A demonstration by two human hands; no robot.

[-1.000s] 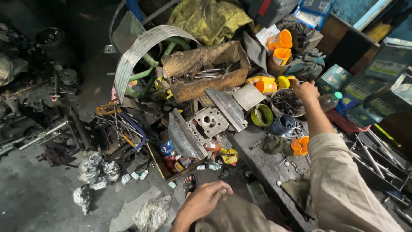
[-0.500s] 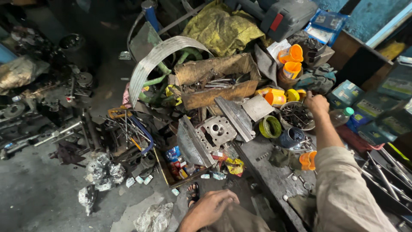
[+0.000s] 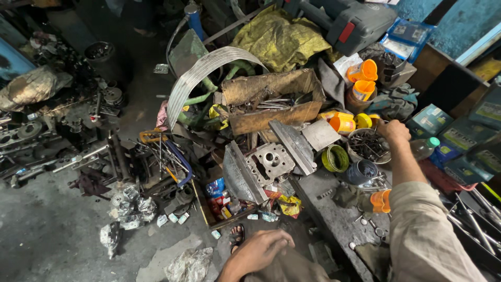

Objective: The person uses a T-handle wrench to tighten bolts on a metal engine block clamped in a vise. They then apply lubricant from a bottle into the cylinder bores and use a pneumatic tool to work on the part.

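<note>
Reaching out over the cluttered tabletop (image 3: 334, 219), the right hand (image 3: 394, 131) was curled at the rim of a round tin of screws (image 3: 367, 145), fingers seemingly picking there. Left hand (image 3: 258, 251) rested loose and empty on the knee, just bracing.

A dark metal workbench (image 3: 334, 219) carries tins (image 3: 335, 158) and scattered bolts (image 3: 368, 230).

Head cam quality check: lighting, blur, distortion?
Head view: light is uneven, bright on the yellow crumpled cloth and curved grey metal strip, dim over the grey concrete floor; wide-angle bending towards the edges; right hand over the round tin of bolts is sharp, left hand slightly soft.
</note>
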